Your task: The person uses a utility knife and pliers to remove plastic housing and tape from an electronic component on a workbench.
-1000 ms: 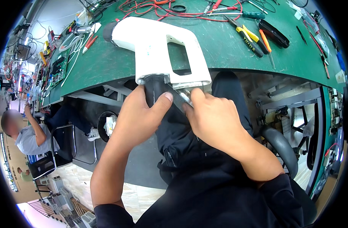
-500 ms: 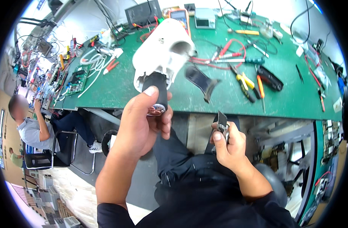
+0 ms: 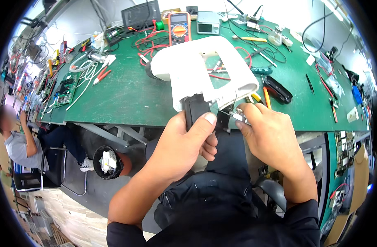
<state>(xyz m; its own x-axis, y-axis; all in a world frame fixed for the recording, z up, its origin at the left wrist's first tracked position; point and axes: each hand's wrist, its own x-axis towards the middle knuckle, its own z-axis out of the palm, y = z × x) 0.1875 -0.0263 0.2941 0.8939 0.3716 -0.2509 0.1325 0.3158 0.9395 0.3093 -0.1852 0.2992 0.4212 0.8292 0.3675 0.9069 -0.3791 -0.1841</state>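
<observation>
A white plastic appliance housing with a large handle opening is held up over the near edge of the green bench. From its lower end sticks a black elongated part. My left hand is closed around that black part, thumb along its face. Close by on the right, my right hand pinches a small metal piece at the lower rim of the housing. Thin wires run between that piece and the housing. My fingers partly cover it, so its kind is unclear.
Behind the housing on the green bench lie an orange multimeter, red test leads, and an orange-handled screwdriver beside a black case. A circuit board and white cables are at left. A person sits further left, near a bin.
The housing has turned so its handle opening faces me. My right hand has risen from near my lap to the housing with the small metal piece. My left hand keeps its grip.
</observation>
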